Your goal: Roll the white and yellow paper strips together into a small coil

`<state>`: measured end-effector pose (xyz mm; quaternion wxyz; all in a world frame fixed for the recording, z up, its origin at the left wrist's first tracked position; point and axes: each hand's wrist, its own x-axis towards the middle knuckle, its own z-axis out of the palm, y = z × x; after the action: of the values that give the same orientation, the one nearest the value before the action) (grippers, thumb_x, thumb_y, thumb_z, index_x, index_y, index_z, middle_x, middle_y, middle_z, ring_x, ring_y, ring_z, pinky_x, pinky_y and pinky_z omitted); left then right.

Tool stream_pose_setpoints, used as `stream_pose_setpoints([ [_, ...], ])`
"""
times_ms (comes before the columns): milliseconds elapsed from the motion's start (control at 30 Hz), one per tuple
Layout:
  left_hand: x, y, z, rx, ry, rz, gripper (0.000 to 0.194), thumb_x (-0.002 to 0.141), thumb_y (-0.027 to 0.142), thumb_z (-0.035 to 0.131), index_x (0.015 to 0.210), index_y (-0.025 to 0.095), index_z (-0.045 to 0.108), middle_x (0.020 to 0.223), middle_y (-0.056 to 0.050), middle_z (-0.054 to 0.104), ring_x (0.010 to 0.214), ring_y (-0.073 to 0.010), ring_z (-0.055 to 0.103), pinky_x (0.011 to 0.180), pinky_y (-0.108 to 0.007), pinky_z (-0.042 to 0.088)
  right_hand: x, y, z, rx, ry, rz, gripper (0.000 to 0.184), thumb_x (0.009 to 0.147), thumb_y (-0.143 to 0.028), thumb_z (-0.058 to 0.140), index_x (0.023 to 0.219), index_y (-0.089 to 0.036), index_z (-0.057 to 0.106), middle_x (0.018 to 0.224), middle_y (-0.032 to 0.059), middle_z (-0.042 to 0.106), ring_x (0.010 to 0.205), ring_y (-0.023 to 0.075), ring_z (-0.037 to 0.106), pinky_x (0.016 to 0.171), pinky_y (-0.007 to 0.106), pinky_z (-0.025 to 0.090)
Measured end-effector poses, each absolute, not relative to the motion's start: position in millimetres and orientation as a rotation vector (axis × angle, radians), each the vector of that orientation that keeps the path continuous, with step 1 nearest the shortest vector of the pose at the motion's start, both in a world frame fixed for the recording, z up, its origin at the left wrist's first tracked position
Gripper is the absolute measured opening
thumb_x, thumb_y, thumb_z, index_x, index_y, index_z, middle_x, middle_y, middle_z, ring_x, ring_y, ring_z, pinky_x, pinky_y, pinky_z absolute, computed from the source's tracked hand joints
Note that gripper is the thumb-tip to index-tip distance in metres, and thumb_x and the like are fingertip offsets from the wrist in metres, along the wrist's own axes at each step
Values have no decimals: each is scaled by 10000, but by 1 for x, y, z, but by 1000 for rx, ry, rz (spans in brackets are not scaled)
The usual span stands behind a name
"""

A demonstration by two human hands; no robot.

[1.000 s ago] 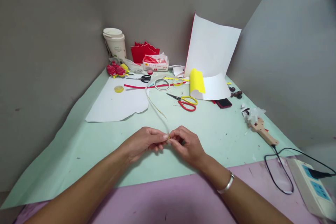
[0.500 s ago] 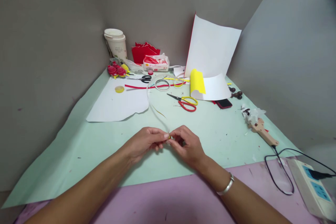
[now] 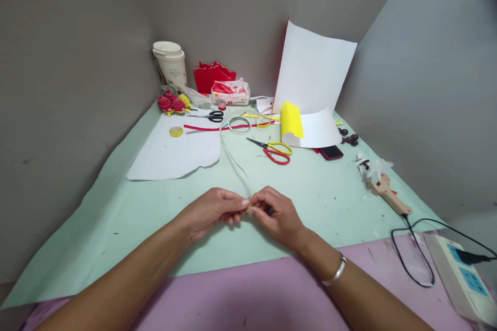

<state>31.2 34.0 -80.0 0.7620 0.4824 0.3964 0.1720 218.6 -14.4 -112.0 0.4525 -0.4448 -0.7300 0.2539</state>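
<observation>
My left hand [image 3: 212,212] and my right hand [image 3: 276,215] meet fingertip to fingertip over the pale green sheet [image 3: 116,207]. Both pinch the near end of a long thin paper strip [image 3: 235,163], white with a yellow side. A tiny yellow coil shows between the fingertips. The strip rises from my fingers and trails away toward the far clutter. A silver bracelet [image 3: 336,272] sits on my right wrist.
Beyond my hands lie red-and-yellow scissors [image 3: 274,150], black scissors [image 3: 212,116], tape rings [image 3: 239,124], a white cut sheet [image 3: 176,152], a rolled yellow paper [image 3: 291,119], a phone [image 3: 330,152] and a paper cup [image 3: 170,64]. A glue gun [image 3: 386,192], its cord and a power strip [image 3: 462,276] lie at right.
The free length of the strip has swayed slightly while my fingertips keep working its near end. Both hands stay in the same place.
</observation>
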Motion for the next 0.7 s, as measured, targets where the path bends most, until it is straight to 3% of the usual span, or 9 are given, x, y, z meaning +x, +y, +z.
stream_pose_setpoints([
  [233,32,34,-79,1064,878,377,250,746,369,728,720,121,713,611,-5,586,583,-91,491,566,-213,371,219,-14,-111,-1093,-1817,680,69,829,-170,645,895,-190,637,772,4,572,621,95,535,560,206,445],
  [500,37,30,-80,1021,938,471,280,718,406,750,741,129,717,632,2,579,589,-91,483,578,-223,378,215,-16,-114,-1138,-1780,403,28,843,-194,638,869,-198,631,764,11,578,625,109,523,573,226,459],
  [700,34,31,-78,1052,918,419,293,721,420,738,749,128,723,624,-8,599,592,-104,500,572,-229,368,216,-16,-113,-1138,-1807,469,23,850,-192,612,865,-202,626,760,18,587,628,119,535,574,236,472],
])
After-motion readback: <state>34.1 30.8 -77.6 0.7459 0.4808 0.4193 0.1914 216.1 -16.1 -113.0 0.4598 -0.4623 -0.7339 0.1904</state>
